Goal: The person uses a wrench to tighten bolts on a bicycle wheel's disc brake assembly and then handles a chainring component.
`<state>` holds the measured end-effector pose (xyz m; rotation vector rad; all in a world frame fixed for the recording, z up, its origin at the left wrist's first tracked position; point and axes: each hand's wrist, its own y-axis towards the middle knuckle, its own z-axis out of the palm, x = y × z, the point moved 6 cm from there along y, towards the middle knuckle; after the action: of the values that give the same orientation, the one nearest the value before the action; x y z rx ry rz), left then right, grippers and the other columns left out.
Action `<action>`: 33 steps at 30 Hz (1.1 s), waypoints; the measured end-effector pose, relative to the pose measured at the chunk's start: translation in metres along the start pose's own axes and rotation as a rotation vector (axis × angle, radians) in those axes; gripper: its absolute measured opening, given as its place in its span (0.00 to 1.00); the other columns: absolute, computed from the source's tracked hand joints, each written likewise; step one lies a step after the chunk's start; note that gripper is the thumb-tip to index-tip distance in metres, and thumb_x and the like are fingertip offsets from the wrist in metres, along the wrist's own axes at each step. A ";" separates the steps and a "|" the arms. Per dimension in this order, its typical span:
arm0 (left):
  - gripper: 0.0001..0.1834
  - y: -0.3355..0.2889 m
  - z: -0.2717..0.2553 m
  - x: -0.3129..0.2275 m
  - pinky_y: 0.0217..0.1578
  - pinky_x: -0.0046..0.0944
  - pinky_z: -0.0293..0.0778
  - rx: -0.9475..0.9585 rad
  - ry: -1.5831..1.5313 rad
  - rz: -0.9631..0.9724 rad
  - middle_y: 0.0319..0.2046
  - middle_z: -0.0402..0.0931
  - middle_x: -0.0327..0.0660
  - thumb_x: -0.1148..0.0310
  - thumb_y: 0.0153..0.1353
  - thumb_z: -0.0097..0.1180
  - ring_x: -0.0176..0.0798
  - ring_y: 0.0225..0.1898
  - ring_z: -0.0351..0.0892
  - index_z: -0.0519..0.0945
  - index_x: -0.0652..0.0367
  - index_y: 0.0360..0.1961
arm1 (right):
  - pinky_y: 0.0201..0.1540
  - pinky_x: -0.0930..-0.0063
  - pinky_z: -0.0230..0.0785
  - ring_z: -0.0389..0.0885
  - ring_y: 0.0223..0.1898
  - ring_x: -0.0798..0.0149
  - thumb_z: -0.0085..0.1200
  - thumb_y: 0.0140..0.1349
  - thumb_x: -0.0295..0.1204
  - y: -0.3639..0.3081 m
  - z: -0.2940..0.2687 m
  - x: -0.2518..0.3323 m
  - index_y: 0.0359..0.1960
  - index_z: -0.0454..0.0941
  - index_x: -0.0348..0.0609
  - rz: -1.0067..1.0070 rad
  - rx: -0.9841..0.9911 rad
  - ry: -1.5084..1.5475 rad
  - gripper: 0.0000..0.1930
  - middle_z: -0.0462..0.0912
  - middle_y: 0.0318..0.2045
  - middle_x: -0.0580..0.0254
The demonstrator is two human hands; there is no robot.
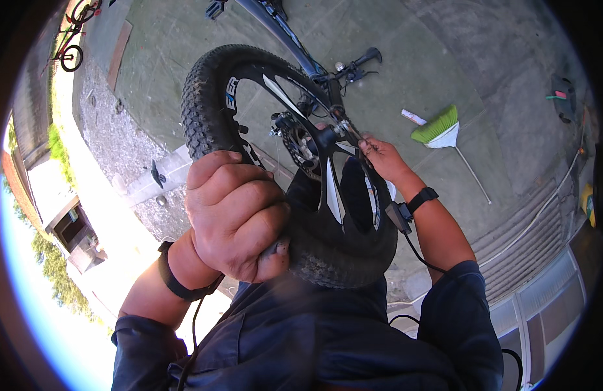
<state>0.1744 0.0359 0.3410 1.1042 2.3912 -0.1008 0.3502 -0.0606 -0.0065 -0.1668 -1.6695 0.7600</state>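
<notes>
A bicycle wheel with a black knobby tyre point(207, 107) and black-and-white spokes point(332, 186) fills the middle of the view, tilted in front of my body. My left hand point(236, 218) is wrapped round the near left part of the tyre. My right hand point(383, 156) is at the wheel's right side, near the hub and fork end, its fingers drawn together; what they grip is hidden. A disc brake rotor point(300, 146) shows behind the spokes. Beyond the wheel lie the bicycle's blue-grey frame point(282, 36) and its handlebar point(361, 65).
A green-bristled broom point(438, 130) lies on the concrete floor point(458, 65) to the right. A dark object with a green and pink top point(562, 98) sits at the far right. Another bicycle point(70, 45) stands at the far left. A dark pedal-like part point(157, 174) lies on the left.
</notes>
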 end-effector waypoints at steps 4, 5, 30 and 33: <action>0.14 0.001 0.000 0.002 0.43 0.49 0.69 0.007 -0.011 0.002 0.26 0.75 0.37 0.59 0.37 0.56 0.43 0.31 0.77 0.77 0.55 0.25 | 0.42 0.64 0.65 0.70 0.36 0.53 0.45 0.70 0.46 0.003 0.009 -0.005 0.30 0.75 0.38 0.008 -0.019 -0.002 0.22 0.70 0.28 0.51; 0.14 0.000 0.000 0.000 0.43 0.49 0.69 0.008 -0.011 0.001 0.26 0.75 0.37 0.59 0.37 0.56 0.43 0.32 0.77 0.77 0.55 0.25 | 0.42 0.63 0.65 0.70 0.36 0.53 0.44 0.71 0.46 0.002 0.009 -0.005 0.29 0.75 0.39 0.015 -0.004 -0.008 0.22 0.71 0.28 0.51; 0.16 0.000 0.007 -0.010 0.41 0.47 0.69 -0.051 0.015 0.031 0.26 0.72 0.36 0.58 0.30 0.59 0.42 0.31 0.74 0.74 0.53 0.22 | 0.44 0.54 0.67 0.76 0.39 0.40 0.39 0.71 0.50 -0.002 0.011 0.002 0.29 0.79 0.38 0.103 -0.113 -0.138 0.27 0.76 0.32 0.43; 0.15 -0.002 0.008 -0.011 0.42 0.48 0.69 -0.040 0.014 0.034 0.26 0.73 0.36 0.59 0.31 0.58 0.42 0.31 0.75 0.75 0.53 0.23 | 0.44 0.55 0.68 0.77 0.39 0.41 0.39 0.71 0.50 -0.004 0.009 0.005 0.28 0.79 0.39 0.103 -0.121 -0.206 0.27 0.76 0.34 0.44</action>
<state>0.1825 0.0245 0.3389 1.1297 2.3749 -0.0334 0.3417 -0.0641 -0.0005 -0.2690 -1.9155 0.7744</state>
